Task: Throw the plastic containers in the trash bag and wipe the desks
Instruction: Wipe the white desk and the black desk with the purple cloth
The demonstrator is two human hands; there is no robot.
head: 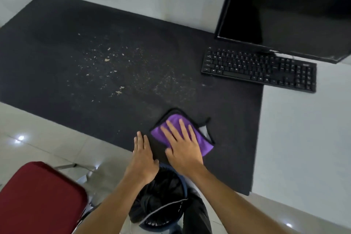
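Hands flat: right hand on cloth, left hand beside; keyboard print seemingly unreadable

Was a white desk, covered over most of its top by a black mat. Bore pale crumbs and flakes scattered across the mat's middle. Held a black keyboard at the right, lying partly on the mat's right edge and partly on the bare white top. Had a dark monitor just behind the keyboard, its base hidden. Carried a folded purple cloth with a black border, flat on the mat near its front edge
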